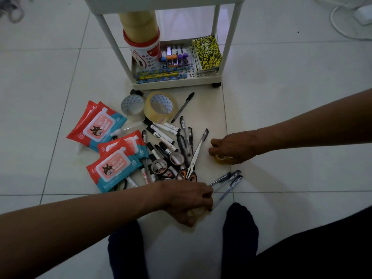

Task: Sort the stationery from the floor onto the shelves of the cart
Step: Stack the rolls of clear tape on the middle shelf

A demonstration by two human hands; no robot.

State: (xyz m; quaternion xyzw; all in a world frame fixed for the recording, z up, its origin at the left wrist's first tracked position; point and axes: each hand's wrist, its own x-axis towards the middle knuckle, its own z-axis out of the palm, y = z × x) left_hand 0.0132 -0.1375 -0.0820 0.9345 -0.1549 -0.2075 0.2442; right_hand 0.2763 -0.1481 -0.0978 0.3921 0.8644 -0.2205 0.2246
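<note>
Progress: partial. The bottom shelf of the cart already carries a stack of tape rolls on a red-and-white tub, a row of staplers, patterned pencils and yellow-and-black notepads. The upper shelves lie outside the view.

Remaining on the floor: four wipe packs, two wide tape rolls, markers, pens, small dark tape rolls, scissors and a loose group of pens. By this count, most of the work is left.

Right hand: fingers curled round a small clear tape roll resting on the floor, apart from the pile.

Left hand: fingers curled over a pale, clear object, probably another small roll; identification is uncertain.

Surface: pale glossy floor tiles with dark joints. The room is dim. White cables lie at the far right. The person's dark socks are in the foreground.
</note>
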